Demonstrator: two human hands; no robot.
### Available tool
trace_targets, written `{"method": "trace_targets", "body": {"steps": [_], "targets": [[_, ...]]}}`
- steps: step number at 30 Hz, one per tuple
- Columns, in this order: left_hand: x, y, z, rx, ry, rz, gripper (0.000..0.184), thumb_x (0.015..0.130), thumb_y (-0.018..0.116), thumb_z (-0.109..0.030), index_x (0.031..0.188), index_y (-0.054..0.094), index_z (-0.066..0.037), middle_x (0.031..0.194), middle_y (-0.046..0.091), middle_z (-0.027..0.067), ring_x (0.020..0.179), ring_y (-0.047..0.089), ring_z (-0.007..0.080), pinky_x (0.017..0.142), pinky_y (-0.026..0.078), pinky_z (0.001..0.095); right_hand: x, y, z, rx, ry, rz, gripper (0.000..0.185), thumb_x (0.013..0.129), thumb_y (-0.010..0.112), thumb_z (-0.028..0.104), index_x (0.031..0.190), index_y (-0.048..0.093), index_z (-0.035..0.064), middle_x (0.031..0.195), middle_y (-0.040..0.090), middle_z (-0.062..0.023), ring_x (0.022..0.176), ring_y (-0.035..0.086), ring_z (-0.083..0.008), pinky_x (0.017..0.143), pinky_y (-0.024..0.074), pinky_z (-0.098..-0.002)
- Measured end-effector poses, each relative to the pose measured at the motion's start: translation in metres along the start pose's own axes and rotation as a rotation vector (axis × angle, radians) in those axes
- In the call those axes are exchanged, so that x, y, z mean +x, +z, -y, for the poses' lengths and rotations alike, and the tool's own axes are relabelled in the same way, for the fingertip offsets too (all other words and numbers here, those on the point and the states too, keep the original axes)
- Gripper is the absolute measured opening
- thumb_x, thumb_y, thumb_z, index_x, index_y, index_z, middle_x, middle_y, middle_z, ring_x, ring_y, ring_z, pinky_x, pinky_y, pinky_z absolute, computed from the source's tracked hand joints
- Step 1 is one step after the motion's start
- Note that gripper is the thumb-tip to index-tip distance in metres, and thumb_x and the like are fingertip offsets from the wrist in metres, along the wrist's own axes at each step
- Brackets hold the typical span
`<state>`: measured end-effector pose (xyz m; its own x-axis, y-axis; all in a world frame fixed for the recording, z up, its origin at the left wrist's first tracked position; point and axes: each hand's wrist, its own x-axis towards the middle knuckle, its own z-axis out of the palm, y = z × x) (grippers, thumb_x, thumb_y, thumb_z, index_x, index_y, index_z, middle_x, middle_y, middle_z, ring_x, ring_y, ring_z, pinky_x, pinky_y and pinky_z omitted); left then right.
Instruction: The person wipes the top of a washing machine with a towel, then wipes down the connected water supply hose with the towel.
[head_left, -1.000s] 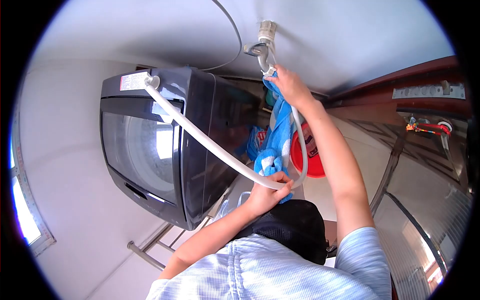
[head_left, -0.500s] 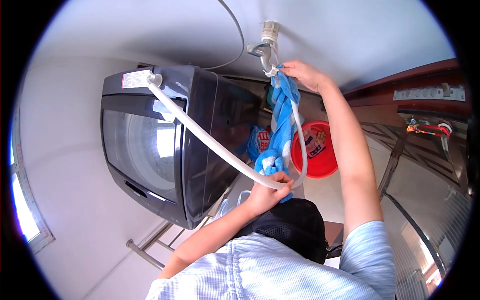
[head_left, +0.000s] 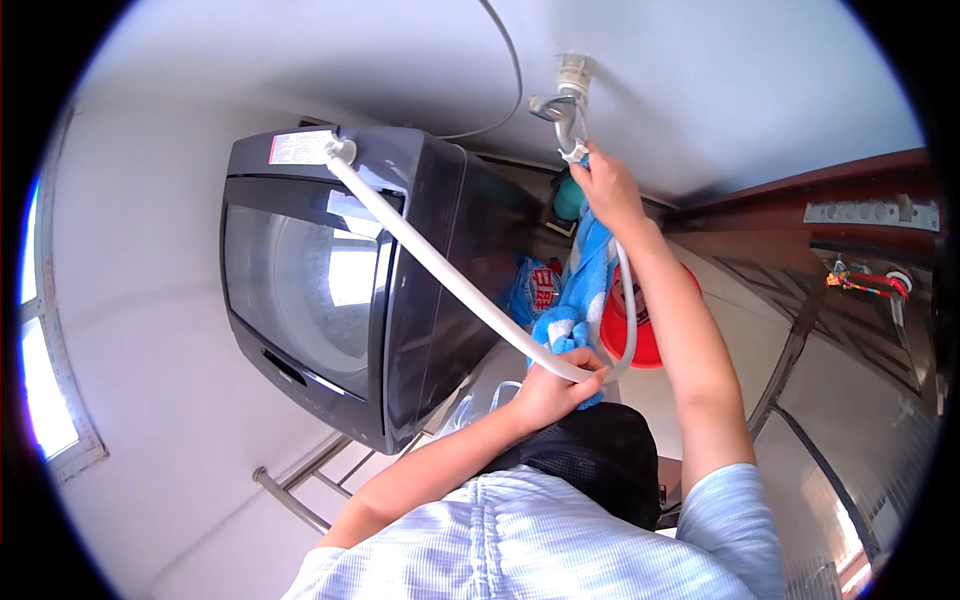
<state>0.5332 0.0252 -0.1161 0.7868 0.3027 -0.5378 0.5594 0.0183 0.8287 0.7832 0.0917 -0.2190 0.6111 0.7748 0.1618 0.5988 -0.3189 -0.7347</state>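
My right hand [head_left: 612, 190] is closed around the upper end of a blue and white towel [head_left: 588, 275], just under the white connector on the tap [head_left: 567, 125]. The towel hangs down twisted, with a knot-like bunch at its lower end. Low in the middle, my left hand [head_left: 562, 388] grips a white hose [head_left: 440, 268] where it bends, right against the bunched towel. From there one length of hose runs up to the inlet on a dark washing machine [head_left: 415, 185]. The other length rises beside the towel and passes behind my right hand and forearm.
A red basin [head_left: 648, 345] stands on the floor behind my right forearm. A blue bag [head_left: 530, 290] with red print lies beside the washing machine. A black mesh item [head_left: 590, 460] is against my front. A metal rail [head_left: 290, 490] is at lower left.
My right hand has gone from pinching the towel's top edge to wrapping around it below the tap connector. My left hand keeps its grip. The whole view has shifted slightly.
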Motion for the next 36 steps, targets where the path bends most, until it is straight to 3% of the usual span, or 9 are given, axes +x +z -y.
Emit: {"method": "trace_targets", "body": {"steps": [5, 8, 12, 18, 21, 24, 27, 33, 36], "targets": [[-0.002, -0.002, -0.004, 0.018, 0.002, -0.002, 0.024, 0.091, 0.065, -0.024, 0.093, 0.067, -0.001, 0.078, 0.067, 0.0064, 0.069, 0.062, 0.0128, 0.065, 0.049, 0.0280, 0.030, -0.042, -0.006, 0.173, -0.017, 0.422, 0.036, 0.090, 0.059, 0.031, 0.098, 0.061, -0.0040, 0.086, 0.066, -0.0259, 0.082, 0.065, -0.0391, 0.074, 0.0495, -0.0448], [-0.002, -0.001, 0.002, 0.019, -0.014, -0.012, 0.024, 0.091, 0.065, -0.025, 0.094, 0.068, -0.001, 0.079, 0.068, 0.0064, 0.070, 0.062, 0.0132, 0.066, 0.050, 0.0282, 0.046, -0.046, -0.020, 0.339, 0.028, 0.728, 0.047, 0.091, 0.062, 0.037, 0.105, 0.061, -0.0075, 0.089, 0.068, -0.0145, 0.083, 0.063, -0.0209, 0.078, 0.0490, -0.0361], [-0.005, -0.003, 0.000, 0.019, -0.005, -0.019, 0.025, 0.091, 0.065, -0.026, 0.095, 0.068, -0.002, 0.080, 0.068, 0.0068, 0.071, 0.063, 0.0141, 0.067, 0.050, 0.0283, 0.046, -0.047, -0.024, 0.479, 0.112, 0.831, 0.041, 0.093, 0.061, 0.033, 0.110, 0.063, -0.0044, 0.096, 0.068, -0.0088, 0.088, 0.062, -0.0181, 0.082, 0.0484, -0.0334], [-0.010, -0.006, 0.001, 0.009, -0.024, -0.015, 0.025, 0.091, 0.065, -0.027, 0.095, 0.068, -0.002, 0.081, 0.069, 0.0079, 0.072, 0.065, 0.0156, 0.068, 0.050, 0.0285, 0.035, -0.050, -0.023, 1.012, 0.396, 0.767, 0.037, 0.096, 0.059, 0.027, 0.121, 0.062, -0.0004, 0.102, 0.066, -0.0027, 0.096, 0.061, -0.0153, 0.090, 0.0464, -0.0310], [-0.011, -0.006, 0.001, 0.021, -0.027, -0.006, 0.025, 0.091, 0.065, -0.026, 0.095, 0.068, -0.002, 0.081, 0.070, 0.0081, 0.072, 0.065, 0.0159, 0.068, 0.051, 0.0285, 0.038, -0.049, -0.031, 0.801, 0.238, 0.827, 0.036, 0.096, 0.058, 0.028, 0.122, 0.061, 0.0035, 0.112, 0.065, -0.0049, 0.104, 0.059, -0.0156, 0.092, 0.0458, -0.0309], [-0.012, -0.004, 0.005, 0.049, -0.012, -0.017, 0.025, 0.092, 0.065, -0.026, 0.095, 0.068, -0.001, 0.081, 0.069, 0.0087, 0.072, 0.065, 0.0165, 0.069, 0.051, 0.0286, 0.028, -0.032, -0.021, 0.188, -0.088, 0.431, 0.037, 0.094, 0.059, 0.035, 0.111, 0.060, 0.0023, 0.091, 0.066, -0.0243, 0.088, 0.066, -0.0379, 0.077, 0.0514, -0.0437], [-0.013, -0.003, 0.005, 0.048, -0.023, 0.002, 0.025, 0.092, 0.065, -0.025, 0.095, 0.068, -0.001, 0.082, 0.069, 0.0093, 0.073, 0.065, 0.0162, 0.069, 0.051, 0.0283, 0.013, -0.023, -0.001, -0.007, -0.002, 0.237, 0.042, 0.094, 0.056, 0.041, 0.112, 0.060, 0.0030, 0.091, 0.067, -0.0234, 0.091, 0.063, -0.0422, 0.077, 0.0500, -0.0483], [-0.012, 0.000, 0.001, 0.025, -0.058, -0.001, 0.025, 0.093, 0.064, -0.025, 0.096, 0.067, 0.000, 0.083, 0.068, 0.0084, 0.074, 0.063, 0.0149, 0.070, 0.050, 0.0276, 0.009, -0.013, 0.003, 0.015, 0.053, 0.135, 0.046, 0.091, 0.059, 0.046, 0.104, 0.062, 0.0022, 0.088, 0.068, -0.0216, 0.085, 0.064, -0.0411, 0.073, 0.0494, -0.0482], [-0.012, 0.002, -0.001, 0.014, -0.064, -0.032, 0.025, 0.093, 0.064, -0.024, 0.096, 0.068, 0.000, 0.084, 0.067, 0.0070, 0.076, 0.062, 0.0136, 0.071, 0.049, 0.0265, 0.008, -0.008, -0.009, 0.265, 0.103, 0.182, 0.044, 0.089, 0.064, 0.041, 0.103, 0.062, -0.0007, 0.090, 0.067, -0.0225, 0.087, 0.064, -0.0398, 0.076, 0.0485, -0.0430]]}}
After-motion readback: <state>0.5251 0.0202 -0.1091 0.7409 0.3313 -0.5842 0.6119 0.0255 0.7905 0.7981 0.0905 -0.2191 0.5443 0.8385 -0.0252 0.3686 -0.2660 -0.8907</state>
